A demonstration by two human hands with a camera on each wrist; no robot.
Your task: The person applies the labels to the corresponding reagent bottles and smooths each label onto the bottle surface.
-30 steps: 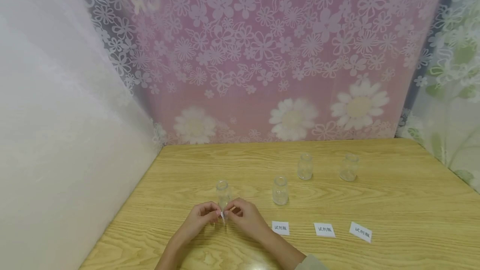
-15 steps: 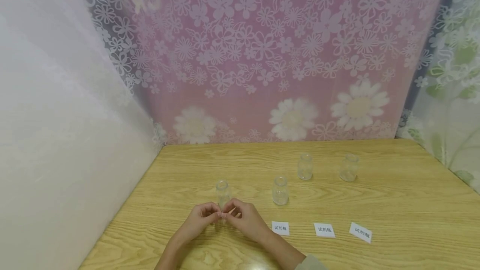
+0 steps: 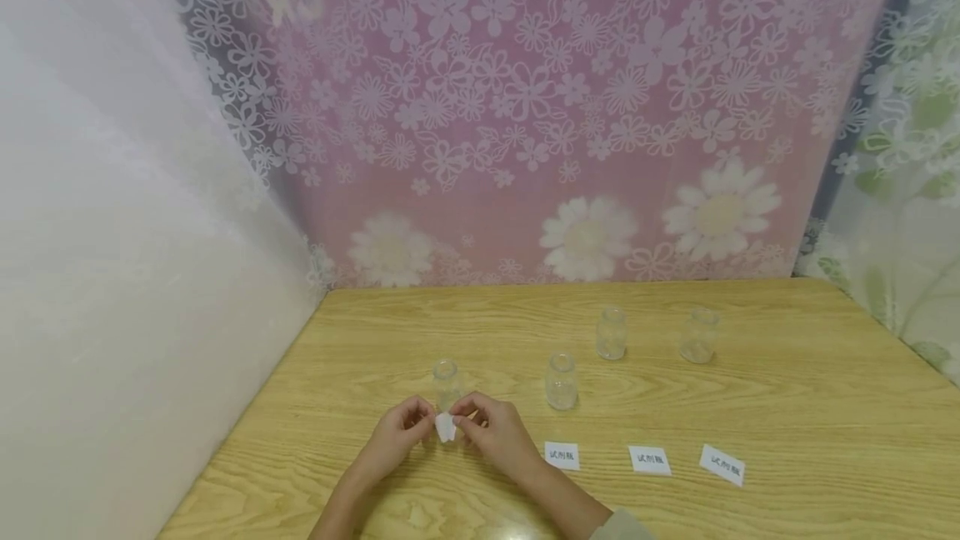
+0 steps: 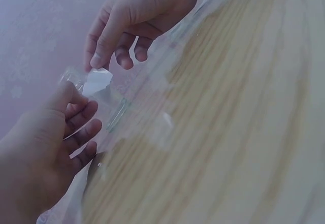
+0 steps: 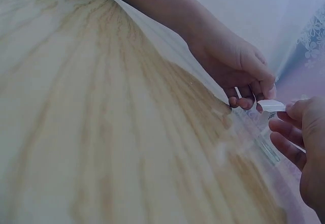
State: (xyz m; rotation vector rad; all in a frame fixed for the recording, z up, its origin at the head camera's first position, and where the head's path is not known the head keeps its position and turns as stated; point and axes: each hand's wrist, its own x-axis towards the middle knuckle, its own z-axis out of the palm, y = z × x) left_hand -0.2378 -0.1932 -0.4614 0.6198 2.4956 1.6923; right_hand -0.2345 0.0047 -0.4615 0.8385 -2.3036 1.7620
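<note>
In the head view my left hand (image 3: 393,438) and right hand (image 3: 497,437) meet in front of a clear glass bottle (image 3: 447,380). Between their fingertips is a small white paper label (image 3: 446,427), pinched at its two sides by thumb and forefinger. Its blank face shows in the head view. The right wrist view shows the label (image 5: 271,105) folded, with a bit of dark print on the lower flap. The left wrist view has the blank label (image 4: 97,82) overlapping the glass. The bottle stands upright behind the fingers, its lower part hidden by them.
Three more glass bottles stand upright: one to the right (image 3: 561,382), one farther back (image 3: 611,333) and one at the back right (image 3: 699,336). Three printed white labels lie on the wooden table (image 3: 360,357): left (image 3: 562,456), middle (image 3: 650,460), right (image 3: 722,465).
The label, seen edge-on and then mostly hidden at the fingertips, now shows its white face. The hands have moved slightly apart and up. The bottles and the labels on the table stay put.
</note>
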